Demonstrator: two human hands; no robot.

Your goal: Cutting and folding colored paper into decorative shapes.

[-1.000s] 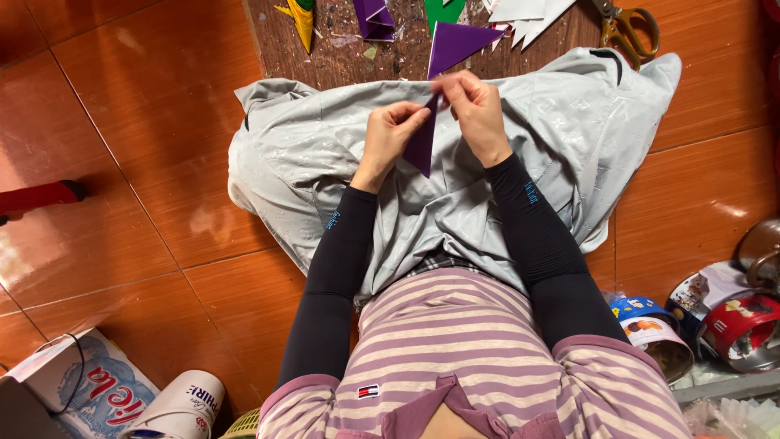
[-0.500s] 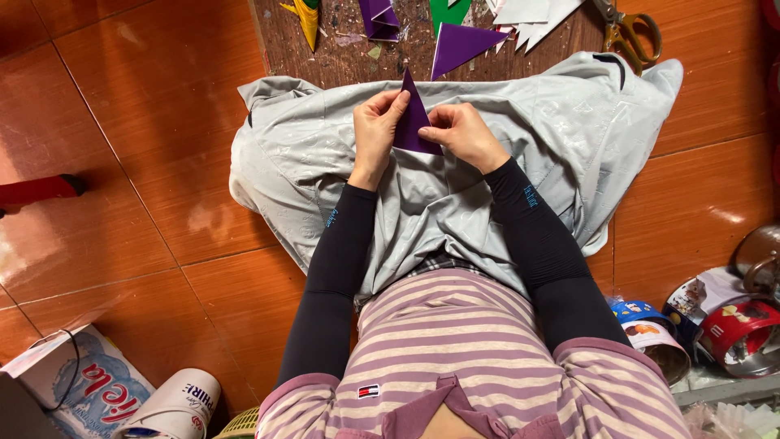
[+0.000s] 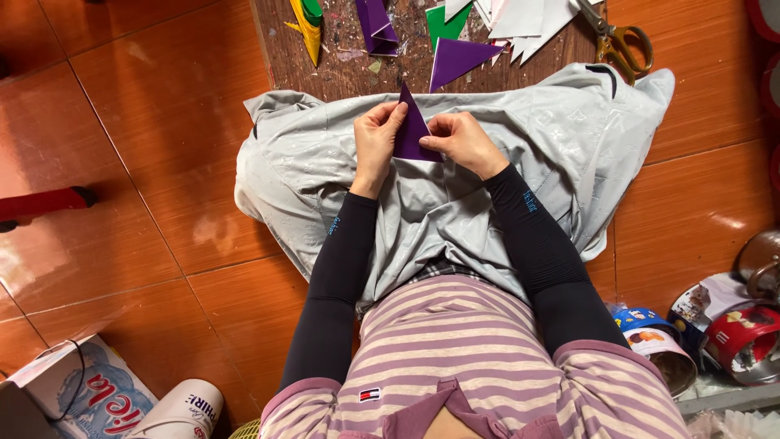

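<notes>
Hands met over a purple paper triangle (image 3: 412, 130), held above the grey cloth (image 3: 309, 175) that covered the person's lap. The left hand (image 3: 375, 138) pinched the triangle's left edge between thumb and fingers; the right hand (image 3: 459, 140) pinched its lower right corner, fingertips pressed together on the paper. One second earlier the same piece had hung as a long narrow strip between the hands; half a second earlier it was already shorter and broader. By this moment it stood as a compact triangle, apex pointing away from the body, which suggests that a fold had just been closed and was being pressed flat.

On the brown mat (image 3: 341, 65) beyond the cloth lay a second purple triangle (image 3: 459, 58), a folded purple piece (image 3: 375, 24), a green piece (image 3: 443, 20), a yellow and green folded piece (image 3: 307, 24) and white paper sheets (image 3: 520, 20). Scissors with orange handles (image 3: 621, 42) lay at the mat's right end.

Packages sat at the frame's edges. At lower left lay a white and blue bag with red lettering (image 3: 89, 390), with a white cylinder bearing dark lettering (image 3: 183, 410) just beside it. At lower right stood round tins: one blue (image 3: 642, 321), one red (image 3: 743, 337).
</notes>
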